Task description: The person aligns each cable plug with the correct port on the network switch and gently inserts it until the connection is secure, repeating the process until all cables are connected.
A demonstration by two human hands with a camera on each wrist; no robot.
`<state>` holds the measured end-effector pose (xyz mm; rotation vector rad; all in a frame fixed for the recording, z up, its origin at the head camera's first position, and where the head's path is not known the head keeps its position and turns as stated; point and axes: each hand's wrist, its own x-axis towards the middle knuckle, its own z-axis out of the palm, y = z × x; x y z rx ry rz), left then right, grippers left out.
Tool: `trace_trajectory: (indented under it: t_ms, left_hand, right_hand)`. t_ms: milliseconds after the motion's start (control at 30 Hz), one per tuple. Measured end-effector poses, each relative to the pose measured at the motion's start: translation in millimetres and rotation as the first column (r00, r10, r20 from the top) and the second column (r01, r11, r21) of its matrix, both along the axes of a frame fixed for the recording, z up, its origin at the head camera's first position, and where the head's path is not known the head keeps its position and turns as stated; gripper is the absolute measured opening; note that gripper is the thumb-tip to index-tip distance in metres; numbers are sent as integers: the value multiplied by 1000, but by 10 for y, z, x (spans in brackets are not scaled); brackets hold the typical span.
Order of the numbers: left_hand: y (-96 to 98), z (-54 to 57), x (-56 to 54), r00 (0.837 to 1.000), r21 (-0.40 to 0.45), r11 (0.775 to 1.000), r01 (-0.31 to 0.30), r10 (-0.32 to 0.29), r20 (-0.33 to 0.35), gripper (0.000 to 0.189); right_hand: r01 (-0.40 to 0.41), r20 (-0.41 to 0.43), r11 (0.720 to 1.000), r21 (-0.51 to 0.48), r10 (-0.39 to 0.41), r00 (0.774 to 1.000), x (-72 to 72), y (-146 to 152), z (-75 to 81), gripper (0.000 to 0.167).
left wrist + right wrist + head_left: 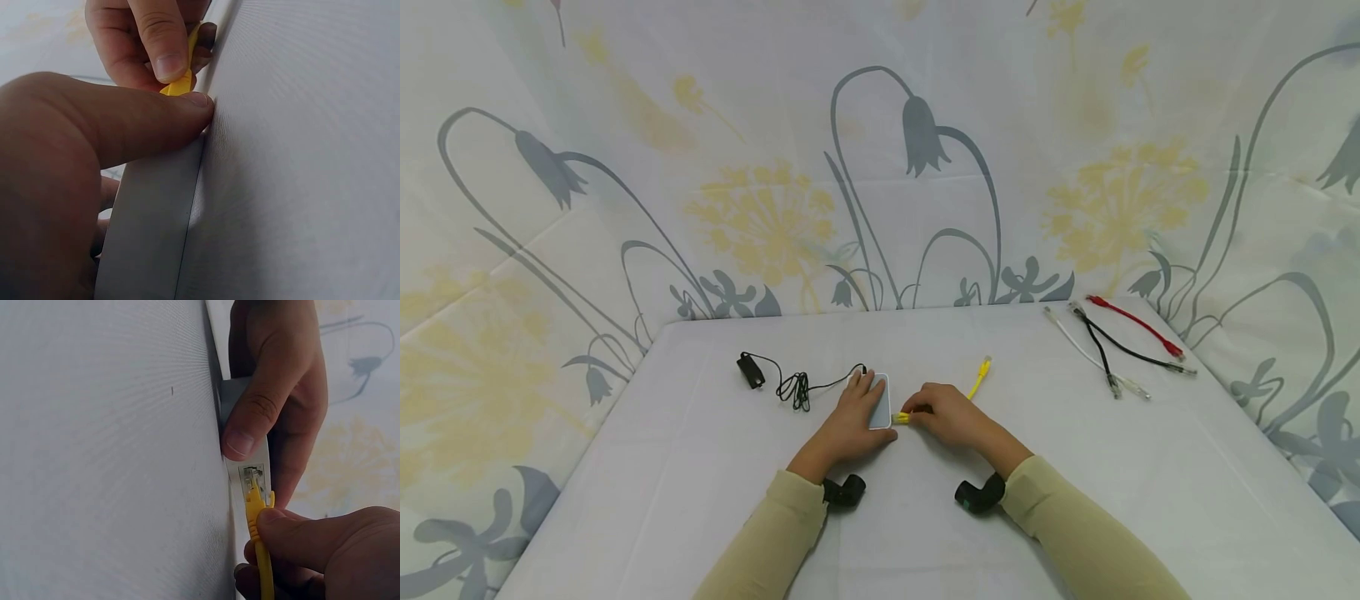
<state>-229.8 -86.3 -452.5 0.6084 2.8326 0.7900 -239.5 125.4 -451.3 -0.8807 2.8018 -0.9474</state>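
Note:
A small white network box [880,404] with a grey top lies mid-table. My left hand [848,421] grips it, fingers spread over the top and thumb along the near edge. My right hand [951,414] pinches the yellow network cable [977,382] just behind its plug. In the right wrist view, the clear tip of the plug [253,487] is at the mouth of a socket [252,470] in the box's side; how deep it sits I cannot tell. The cable's other plug [985,363] lies on the table beyond my right hand.
A black power adapter [750,371] lies left of the box, its coiled cord [796,389] running to the box's far edge. At the back right lie a red cable [1138,325], a white cable [1078,343] and black cables [1123,342]. A flower-patterned cloth [880,167] hangs behind the table.

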Motion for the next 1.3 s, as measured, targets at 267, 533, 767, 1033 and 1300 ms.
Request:
trace_trajectory:
  t_ms: [267, 533, 767, 1033, 1300]
  left_hand:
    - [0, 1, -7, 1000, -9, 1000, -3, 3, 14, 83]
    - [3, -7, -29, 1000, -18, 1000, 3, -3, 13, 83]
    - [4, -11, -26, 1000, -8, 1000, 2, -2, 12, 83]
    - [-1, -6, -19, 1000, -5, 1000, -2, 2, 21, 84]
    - [1, 2, -10, 1000, -5, 1000, 3, -3, 10, 83]
  right_hand:
    - [-8, -4, 1000, -3, 8, 1000, 14, 5, 24, 17]
    - [-3, -16, 1000, 7, 3, 1000, 15, 1, 16, 15]
    - [4, 11, 1000, 11, -5, 1000, 15, -8, 21, 15]
    - [18, 34, 1000, -7, -18, 999, 11, -2, 11, 15]
    - [37, 43, 999, 10, -38, 998, 22, -25, 9, 14]
